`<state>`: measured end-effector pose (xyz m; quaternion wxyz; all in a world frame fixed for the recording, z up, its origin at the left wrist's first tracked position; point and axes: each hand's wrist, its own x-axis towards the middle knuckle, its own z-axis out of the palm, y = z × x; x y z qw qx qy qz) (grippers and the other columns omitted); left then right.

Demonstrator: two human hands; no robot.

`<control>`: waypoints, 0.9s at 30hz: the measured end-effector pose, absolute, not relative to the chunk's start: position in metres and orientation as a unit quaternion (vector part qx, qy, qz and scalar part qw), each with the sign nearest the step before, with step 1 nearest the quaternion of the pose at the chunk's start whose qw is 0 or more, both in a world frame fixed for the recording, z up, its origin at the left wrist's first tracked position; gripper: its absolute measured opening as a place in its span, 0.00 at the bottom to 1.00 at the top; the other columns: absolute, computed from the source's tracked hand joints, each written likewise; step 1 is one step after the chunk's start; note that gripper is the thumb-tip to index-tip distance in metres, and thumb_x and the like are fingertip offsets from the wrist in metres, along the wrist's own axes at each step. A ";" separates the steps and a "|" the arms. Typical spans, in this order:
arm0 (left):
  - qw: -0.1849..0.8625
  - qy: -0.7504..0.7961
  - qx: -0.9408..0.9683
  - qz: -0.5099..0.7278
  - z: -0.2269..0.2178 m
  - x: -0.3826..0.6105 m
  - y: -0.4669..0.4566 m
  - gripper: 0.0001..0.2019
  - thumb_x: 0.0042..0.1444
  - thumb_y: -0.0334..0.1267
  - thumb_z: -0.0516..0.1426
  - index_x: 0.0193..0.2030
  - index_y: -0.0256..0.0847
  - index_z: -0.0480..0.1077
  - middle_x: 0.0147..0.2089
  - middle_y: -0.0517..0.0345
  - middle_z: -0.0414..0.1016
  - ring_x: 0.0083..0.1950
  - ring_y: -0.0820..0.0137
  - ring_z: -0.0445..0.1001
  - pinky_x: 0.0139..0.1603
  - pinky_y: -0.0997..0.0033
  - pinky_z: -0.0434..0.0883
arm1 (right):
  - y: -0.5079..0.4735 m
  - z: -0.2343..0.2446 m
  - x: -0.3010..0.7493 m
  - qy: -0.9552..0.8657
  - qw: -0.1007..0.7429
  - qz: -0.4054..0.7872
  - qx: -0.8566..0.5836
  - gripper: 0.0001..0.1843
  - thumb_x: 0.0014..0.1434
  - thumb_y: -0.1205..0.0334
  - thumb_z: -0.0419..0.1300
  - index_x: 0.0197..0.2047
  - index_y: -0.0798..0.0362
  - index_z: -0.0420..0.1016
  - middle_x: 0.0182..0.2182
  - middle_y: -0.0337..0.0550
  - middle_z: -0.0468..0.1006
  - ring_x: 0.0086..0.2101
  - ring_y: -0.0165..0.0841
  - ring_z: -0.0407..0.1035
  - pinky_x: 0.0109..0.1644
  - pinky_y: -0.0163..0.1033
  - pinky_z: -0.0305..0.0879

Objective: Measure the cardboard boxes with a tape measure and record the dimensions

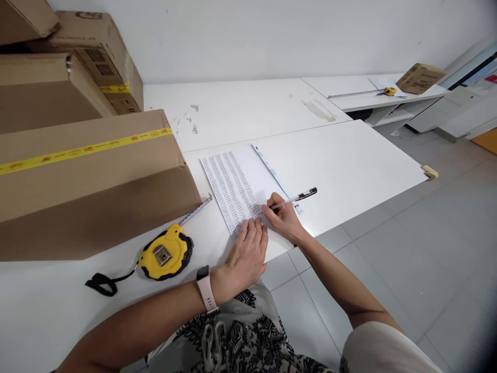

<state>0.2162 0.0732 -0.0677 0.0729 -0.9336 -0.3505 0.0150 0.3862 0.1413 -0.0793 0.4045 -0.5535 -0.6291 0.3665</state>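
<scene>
Writing, it seems, w/ clear-barrel pen (292, 200): R hand (284, 217) pinches it btwn thumb & fingers, black end slanting up & right; tip tucked close to fingertips, contact w/ paper can't be told
Printed sheet (225, 178): flat under both hands' fingers; dense columns, print too small to read, extend beyond L fingertips; blank band beyond R fingers
L hand (248, 256): palm down, fingers narrow, nearly together, gripping nothing, resting on sheet's near part just left of R fingers
Tape measure (166, 254): yellow, left of L fingers, blade (196, 211) out toward sheet beside taped carton (128, 181)
White tabletop (341, 166): bears sheet, near edge close by R wrist
Doing it well: press L fingers flat so sheet can't creep, go light w/ pen, match entry to its row, lift R palm clear of fresh ink, watch for table edge under R wrist
</scene>
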 end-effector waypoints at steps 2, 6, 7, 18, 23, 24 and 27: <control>0.077 -0.351 -0.933 0.010 -0.069 0.216 0.073 0.42 0.63 0.53 0.55 0.72 0.16 0.53 0.73 0.21 0.57 0.73 0.41 0.59 0.75 0.46 0.50 | 0.142 -0.079 0.386 -0.626 0.408 0.363 -0.556 0.14 0.59 0.59 0.59 0.27 0.48 0.57 0.20 0.32 0.57 0.23 0.29 0.52 0.27 0.38 0.50; 0.077 -0.353 -0.933 0.009 -0.070 0.216 0.072 0.42 0.64 0.53 0.55 0.71 0.16 0.54 0.73 0.21 0.57 0.73 0.41 0.59 0.75 0.46 0.50 | 0.142 -0.079 0.386 -0.623 0.411 0.356 -0.563 0.14 0.59 0.59 0.59 0.26 0.48 0.57 0.20 0.32 0.56 0.23 0.29 0.51 0.27 0.37 0.50; 0.074 -0.354 -0.932 0.009 -0.070 0.216 0.072 0.42 0.64 0.53 0.55 0.72 0.17 0.54 0.73 0.22 0.57 0.73 0.42 0.59 0.75 0.47 0.49 | 0.142 -0.079 0.386 -0.623 0.410 0.356 -0.564 0.14 0.59 0.59 0.59 0.26 0.48 0.57 0.20 0.32 0.56 0.23 0.29 0.51 0.27 0.37 0.50; 0.078 -0.341 -0.937 0.021 -0.062 0.216 0.074 0.41 0.65 0.53 0.54 0.70 0.14 0.55 0.71 0.19 0.59 0.71 0.40 0.61 0.74 0.46 0.54 | 0.142 -0.080 0.387 -0.629 0.400 0.359 -0.562 0.14 0.59 0.60 0.59 0.26 0.48 0.57 0.20 0.32 0.56 0.23 0.29 0.51 0.27 0.38 0.49; 0.054 -0.348 -0.935 0.032 -0.059 0.216 0.075 0.41 0.64 0.52 0.55 0.71 0.16 0.54 0.73 0.22 0.57 0.73 0.42 0.60 0.75 0.47 0.52 | 0.142 -0.082 0.389 -0.629 0.399 0.356 -0.564 0.14 0.60 0.59 0.59 0.27 0.48 0.57 0.20 0.32 0.56 0.23 0.29 0.51 0.27 0.38 0.49; 0.052 -0.349 -0.935 0.033 -0.059 0.217 0.075 0.41 0.64 0.51 0.55 0.71 0.16 0.54 0.73 0.22 0.57 0.73 0.42 0.60 0.75 0.47 0.52 | 0.142 -0.082 0.389 -0.629 0.401 0.355 -0.563 0.14 0.60 0.59 0.59 0.28 0.48 0.57 0.20 0.32 0.56 0.23 0.29 0.51 0.27 0.38 0.49; 0.048 -0.350 -0.935 0.030 -0.061 0.217 0.076 0.40 0.64 0.51 0.55 0.71 0.16 0.55 0.73 0.22 0.58 0.73 0.43 0.60 0.75 0.47 0.52 | 0.143 -0.083 0.389 -0.632 0.400 0.352 -0.563 0.14 0.60 0.58 0.59 0.27 0.48 0.57 0.20 0.32 0.56 0.23 0.29 0.51 0.27 0.38 0.49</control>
